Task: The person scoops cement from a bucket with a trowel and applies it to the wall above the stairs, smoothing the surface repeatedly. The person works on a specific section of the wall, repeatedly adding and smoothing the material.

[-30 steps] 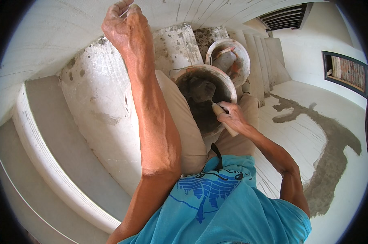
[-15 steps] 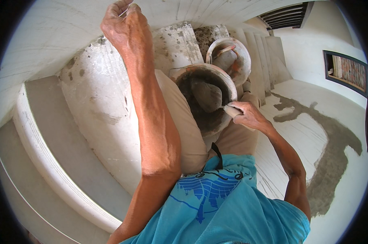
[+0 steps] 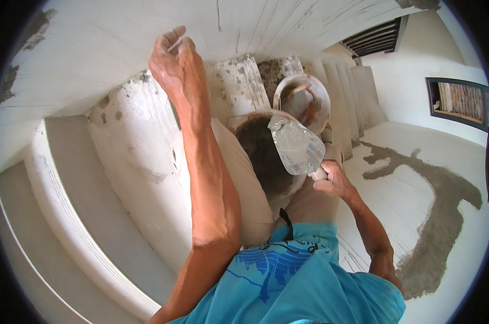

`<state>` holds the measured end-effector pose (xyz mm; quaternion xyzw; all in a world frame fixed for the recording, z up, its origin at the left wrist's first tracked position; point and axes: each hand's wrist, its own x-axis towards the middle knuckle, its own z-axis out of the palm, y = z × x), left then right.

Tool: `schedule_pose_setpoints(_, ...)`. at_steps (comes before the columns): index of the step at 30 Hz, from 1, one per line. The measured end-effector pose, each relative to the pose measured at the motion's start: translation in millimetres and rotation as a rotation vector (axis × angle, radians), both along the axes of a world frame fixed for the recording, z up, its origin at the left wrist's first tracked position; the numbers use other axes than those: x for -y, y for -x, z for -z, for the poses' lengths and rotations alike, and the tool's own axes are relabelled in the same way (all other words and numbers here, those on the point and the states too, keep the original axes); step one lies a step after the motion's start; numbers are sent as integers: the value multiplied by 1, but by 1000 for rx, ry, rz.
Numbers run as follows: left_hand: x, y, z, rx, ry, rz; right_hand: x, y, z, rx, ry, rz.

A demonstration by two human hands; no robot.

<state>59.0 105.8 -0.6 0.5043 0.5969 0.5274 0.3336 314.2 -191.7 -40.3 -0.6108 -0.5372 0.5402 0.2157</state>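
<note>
My right hand [image 3: 336, 179] is closed around the handle of a trowel [image 3: 298, 146]. Its broad, wet, shiny grey blade is raised over a bucket [image 3: 253, 162]. The bucket has a dark inside smeared with grey and stands between my knees, partly hidden by the blade. Behind it is a second, whitish bucket [image 3: 323, 89] holding a greyish thing with an orange-red part, whose kind I cannot make out. My left hand [image 3: 177, 67] is held up before the pale wall [image 3: 115, 48], fingers bent and apart, with nothing visible in it. Whether it touches the wall I cannot tell.
Pale stair steps [image 3: 88, 167] descend at the left, and further spattered steps [image 3: 231, 81] lie beyond my left forearm. On the right, a wet grey patch [image 3: 444, 210] marks the white surface. A dark-framed opening [image 3: 457, 102] and dark slats [image 3: 377, 38] appear at upper right.
My right hand has lifted the trowel out of the bucket, turning its wet blade up into view. My left hand appears lower in the picture, as the whole view has shifted somewhat.
</note>
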Motion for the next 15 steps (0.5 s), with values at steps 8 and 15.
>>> schedule_pose_setpoints(8,1,0,-7,-23,32,-10,-66,45,-12,-663,-2,427)
schedule_pose_setpoints(15,-3,7,-9,47,32,-5,-148,86,-38,-1025,-309,456)
